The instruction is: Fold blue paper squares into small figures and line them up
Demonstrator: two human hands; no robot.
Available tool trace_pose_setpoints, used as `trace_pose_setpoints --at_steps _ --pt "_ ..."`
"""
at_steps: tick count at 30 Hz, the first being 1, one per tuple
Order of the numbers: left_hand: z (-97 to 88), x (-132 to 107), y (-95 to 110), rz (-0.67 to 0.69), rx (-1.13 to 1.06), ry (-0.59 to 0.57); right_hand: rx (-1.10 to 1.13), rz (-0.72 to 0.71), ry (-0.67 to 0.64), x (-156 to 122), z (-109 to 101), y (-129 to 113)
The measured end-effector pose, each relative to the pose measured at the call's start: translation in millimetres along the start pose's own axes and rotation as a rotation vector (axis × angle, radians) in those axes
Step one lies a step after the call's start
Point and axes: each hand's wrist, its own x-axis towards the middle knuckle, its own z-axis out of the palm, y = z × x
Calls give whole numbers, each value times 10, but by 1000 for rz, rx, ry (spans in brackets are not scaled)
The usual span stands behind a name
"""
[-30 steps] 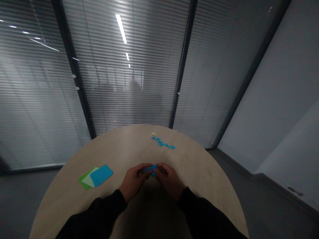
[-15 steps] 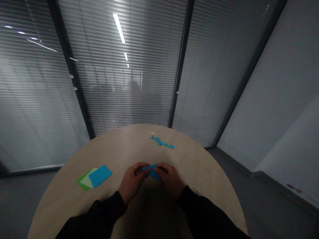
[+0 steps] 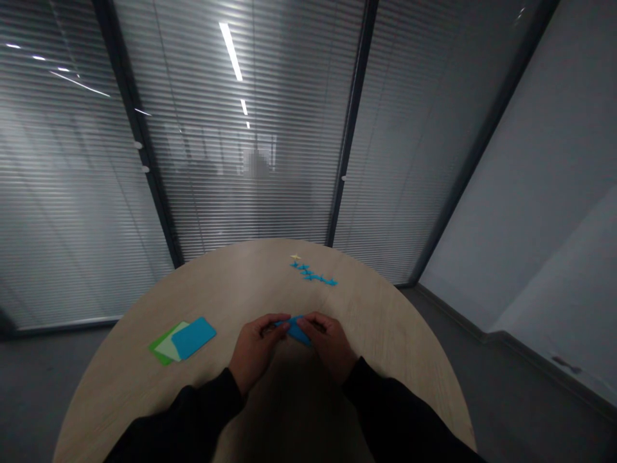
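Observation:
Both hands meet over the middle of a round wooden table (image 3: 144, 399). My left hand (image 3: 254, 350) and my right hand (image 3: 328, 344) each pinch a small folded piece of blue paper (image 3: 295, 329) held between them just above the tabletop. Fingers of both hands are curled around its edges. Dark sleeves cover both forearms.
A stack of coloured paper sheets (image 3: 183, 339), blue on top of pale and green ones, lies to the left. A row of small blue folded paper shapes (image 3: 315, 276) with one yellow shape (image 3: 295, 257) sits at the far edge. Glass walls with blinds stand behind.
The hands have kept working the blue paper in place; its visible part has shifted slightly toward my right hand. Nothing else on the table has moved.

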Motion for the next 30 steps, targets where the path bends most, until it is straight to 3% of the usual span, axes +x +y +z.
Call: trace_pose_setpoints --at_steps 14,30 --pt "-35 -11 52 37 19 15 6 -32 -31 7 -31 10" --pt "-13 -30 11 -64 -386 181 -47 -20 -44 -22 2 -14"
